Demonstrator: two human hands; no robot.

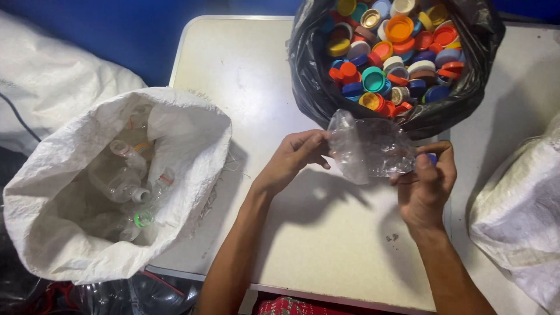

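Note:
I hold a crushed clear plastic bottle (368, 149) sideways above the table, between both hands. My left hand (293, 157) grips its base end at the left. At the neck end, my right hand (427, 184) has its fingers closed around a blue cap (432, 157). Just beyond the bottle lies a black plastic bag (315, 87), open and full of several coloured bottle caps (389, 52).
An open white woven sack (192, 134) at the left holds several clear bottles without caps, partly over the table's (245, 70) left edge. Another white sack (519, 210) lies at the right edge. More white sacking (52, 76) sits far left against a blue wall.

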